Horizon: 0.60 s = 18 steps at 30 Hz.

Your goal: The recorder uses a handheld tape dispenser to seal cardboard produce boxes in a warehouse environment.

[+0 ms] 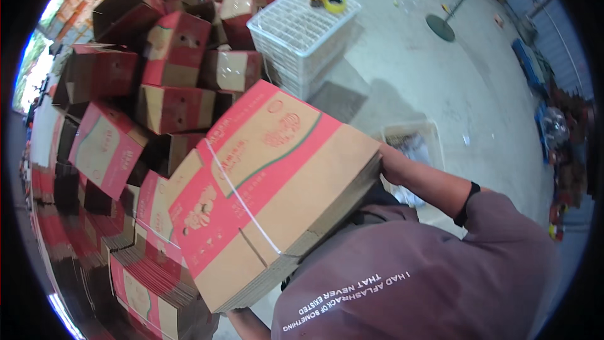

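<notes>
A thick bundle of flattened cardboard boxes, red and brown and tied with a white strap, lies tilted across the front of my body. At its right end, my right hand grips the edge, with the fingers partly hidden by the cardboard. My left hand is under the lower left corner of the bundle, and only a small part of it shows. Printed fruit pictures and writing cover the top sheet.
Opened boxes are heaped at the left, above strapped stacks of flattened boxes. A white plastic crate bears a tape dispenser. Beyond my right forearm sits a pale bin. A round metal stand base is farther off.
</notes>
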Tool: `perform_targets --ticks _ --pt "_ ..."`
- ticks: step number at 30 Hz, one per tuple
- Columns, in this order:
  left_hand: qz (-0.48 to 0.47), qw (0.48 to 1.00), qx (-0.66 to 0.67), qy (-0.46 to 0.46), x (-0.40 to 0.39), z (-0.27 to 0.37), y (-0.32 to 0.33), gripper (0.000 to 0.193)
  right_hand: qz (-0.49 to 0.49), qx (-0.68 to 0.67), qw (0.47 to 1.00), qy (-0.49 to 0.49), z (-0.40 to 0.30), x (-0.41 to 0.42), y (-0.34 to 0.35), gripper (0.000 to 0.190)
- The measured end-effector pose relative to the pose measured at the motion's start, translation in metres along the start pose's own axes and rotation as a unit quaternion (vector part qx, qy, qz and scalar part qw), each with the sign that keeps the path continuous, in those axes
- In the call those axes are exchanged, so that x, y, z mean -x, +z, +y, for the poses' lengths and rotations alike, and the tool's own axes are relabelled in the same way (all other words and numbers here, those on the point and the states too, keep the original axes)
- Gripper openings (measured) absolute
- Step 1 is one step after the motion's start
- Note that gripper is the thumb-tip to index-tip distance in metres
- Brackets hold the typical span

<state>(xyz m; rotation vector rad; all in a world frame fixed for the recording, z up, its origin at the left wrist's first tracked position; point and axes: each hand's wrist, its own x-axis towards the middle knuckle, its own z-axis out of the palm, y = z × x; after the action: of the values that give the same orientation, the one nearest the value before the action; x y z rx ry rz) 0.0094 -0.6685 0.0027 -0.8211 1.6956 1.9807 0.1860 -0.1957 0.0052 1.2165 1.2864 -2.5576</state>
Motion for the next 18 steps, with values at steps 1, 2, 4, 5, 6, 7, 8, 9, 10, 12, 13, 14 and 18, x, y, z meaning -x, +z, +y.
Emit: perform_targets --ticks 1,2,4,5,6,7,8,9,10,12,13,14,18 --pt "-0.009 1.0 0.001 0.0 -0.001 -0.002 0.0 0.071 -0.003 0.001 1.0 -0.006 -0.001 0.005 0.002 0.047" --pt "-0.02 1.0 0.004 0.001 -0.004 -0.004 0.002 0.071 -0.014 0.004 1.0 -0.023 0.002 0.006 0.001 0.047" --pt "-0.046 0.999 0.012 -0.004 -0.012 -0.008 0.005 0.071 0.02 0.013 0.999 -0.043 0.015 0.009 -0.005 0.046" --pt "-0.061 0.998 0.013 -0.001 -0.018 -0.009 0.01 0.071 0.014 0.015 0.998 -0.056 0.019 0.014 -0.006 0.046" --pt "-0.074 0.997 0.013 -0.002 -0.024 -0.008 0.011 0.071 0.045 -0.004 0.998 -0.048 0.024 0.021 -0.005 0.046" --pt "-0.089 0.996 0.011 -0.001 -0.03 -0.007 0.016 0.072 0.076 -0.022 0.996 -0.039 0.029 0.026 -0.005 0.046" --pt "-0.103 0.995 0.01 -0.001 -0.035 -0.005 0.018 0.072 0.072 -0.023 0.996 -0.048 0.037 0.03 -0.006 0.046" --pt "-0.118 0.993 0.009 -0.002 -0.041 -0.004 0.022 0.072 0.081 -0.029 0.992 -0.089 0.043 0.034 -0.008 0.046" --pt "-0.132 0.991 0.008 -0.003 -0.046 -0.002 0.027 0.072 0.091 -0.036 0.987 -0.128 0.049 0.037 -0.008 0.046" --pt "-0.166 0.986 0.001 -0.009 -0.056 0.0 0.039 0.072 0.11 -0.033 0.983 -0.144 0.045 0.049 -0.004 0.045" --pt "-0.181 0.983 -0.005 -0.01 -0.062 0.001 0.045 0.072 0.131 -0.032 0.979 -0.151 0.046 0.057 0.0 0.045" --pt "-0.192 0.981 -0.011 -0.012 -0.064 0.004 0.047 0.072 0.117 -0.005 0.98 -0.158 0.045 0.063 0.005 0.045" --pt "-0.251 0.967 -0.029 -0.027 -0.077 0.017 0.072 0.073 0.126 0.048 0.967 -0.215 0.034 0.082 0.02 0.05"
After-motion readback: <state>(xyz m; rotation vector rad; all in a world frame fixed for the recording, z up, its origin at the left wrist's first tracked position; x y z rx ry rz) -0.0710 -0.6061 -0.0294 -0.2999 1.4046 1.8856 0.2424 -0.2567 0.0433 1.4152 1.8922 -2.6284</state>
